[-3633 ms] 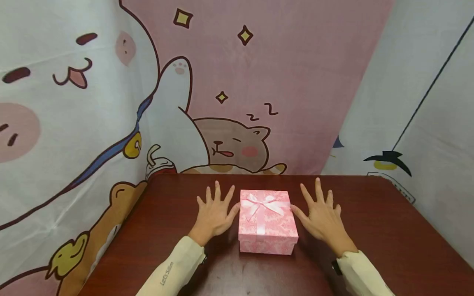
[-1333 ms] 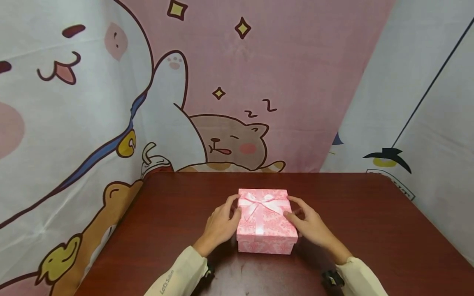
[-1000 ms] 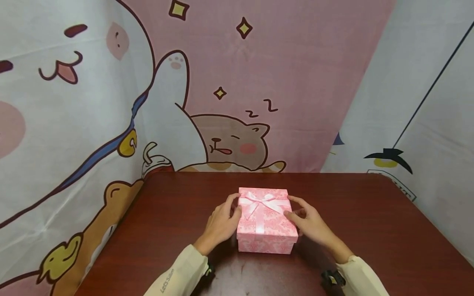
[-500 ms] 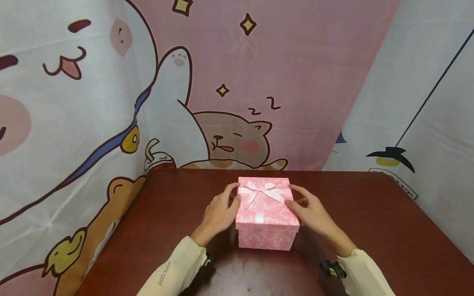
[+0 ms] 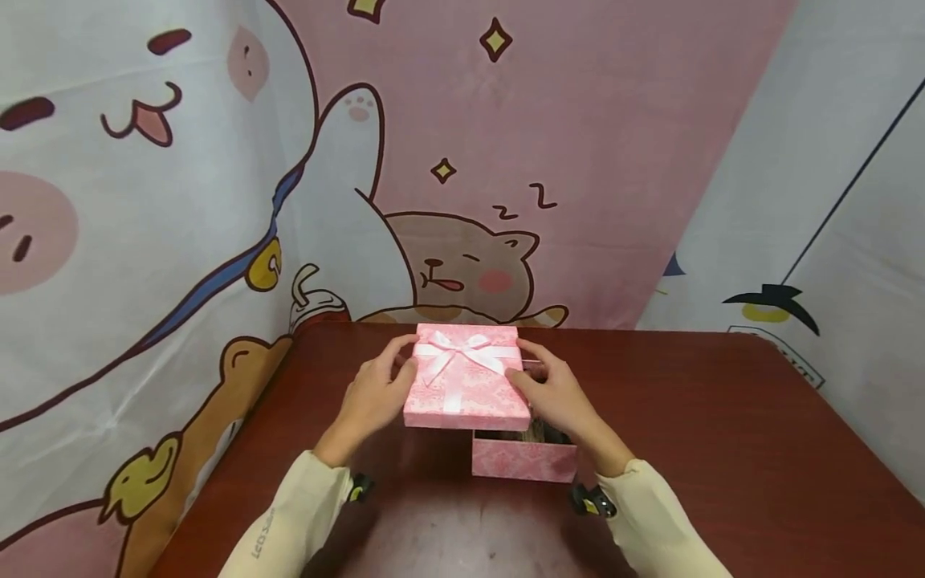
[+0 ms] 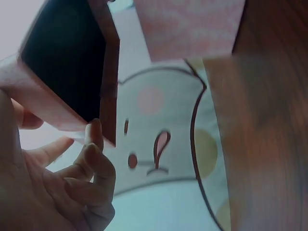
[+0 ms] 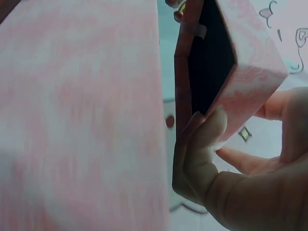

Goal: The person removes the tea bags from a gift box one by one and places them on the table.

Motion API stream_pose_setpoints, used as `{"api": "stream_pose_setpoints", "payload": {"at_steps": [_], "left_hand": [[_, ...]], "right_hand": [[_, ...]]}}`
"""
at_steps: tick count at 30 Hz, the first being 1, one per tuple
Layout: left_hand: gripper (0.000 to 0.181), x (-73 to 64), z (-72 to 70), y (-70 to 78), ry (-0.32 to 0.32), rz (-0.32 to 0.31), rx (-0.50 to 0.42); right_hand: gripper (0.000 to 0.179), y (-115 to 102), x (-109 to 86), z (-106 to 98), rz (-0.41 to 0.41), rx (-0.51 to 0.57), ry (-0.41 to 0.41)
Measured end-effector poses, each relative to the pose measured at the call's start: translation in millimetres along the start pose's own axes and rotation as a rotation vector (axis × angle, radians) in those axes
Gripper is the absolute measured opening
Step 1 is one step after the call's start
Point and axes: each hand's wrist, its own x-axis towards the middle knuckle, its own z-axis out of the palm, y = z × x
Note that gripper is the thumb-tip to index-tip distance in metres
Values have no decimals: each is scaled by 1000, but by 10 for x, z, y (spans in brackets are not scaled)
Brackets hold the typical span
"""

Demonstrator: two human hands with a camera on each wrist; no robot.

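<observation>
Pink and patterned, the lid (image 5: pixel 473 392) hangs partly over its box (image 5: pixel 523 461), offset left, above the worktop (image 5: pixel 723 433), left hand (image 5: pixel 371 397) and right hand (image 5: pixel 560 395) each pinching one side in a narrow grip. The left sleeve (image 5: pixel 292 510) reads "Let's", then blurs; the backdrop (image 5: pixel 614 160) shows "Z Z".

Head view: from above, faces forward and down to the table (image 5: pixel 723 433).
Left wrist view: near, sideways, under the lid (image 6: pixel 67 53).
Right wrist view: very near the box (image 7: pixel 82 120).
Both wrist views share: lid underside, box side.
</observation>
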Motion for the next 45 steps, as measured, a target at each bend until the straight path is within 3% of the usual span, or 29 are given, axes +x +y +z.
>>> {"api": "stream_pose_setpoints", "payload": {"at_steps": [4,9,19,24,35,45], "left_hand": [[39,-23,-198,-135,1,-14,18],[40,-93,-348,-322,-18,-16,18],[42,-312,-615,-669,-58,-87,22],[41,-368,-623,-771,-37,-114,43],[41,-427,-538,-935,-46,-166,71],[41,-431,-392,-1105,-8,-144,107]], "right_hand": [[57,-45,80,244,17,-10,15],[58,-96,101,490,45,-15,8],[62,-233,61,957,-30,-126,-69],[59,-229,41,1102,-54,-150,-73],[59,-153,17,1357,-15,-206,-76],[62,-69,19,1518,78,-225,-78]]}}
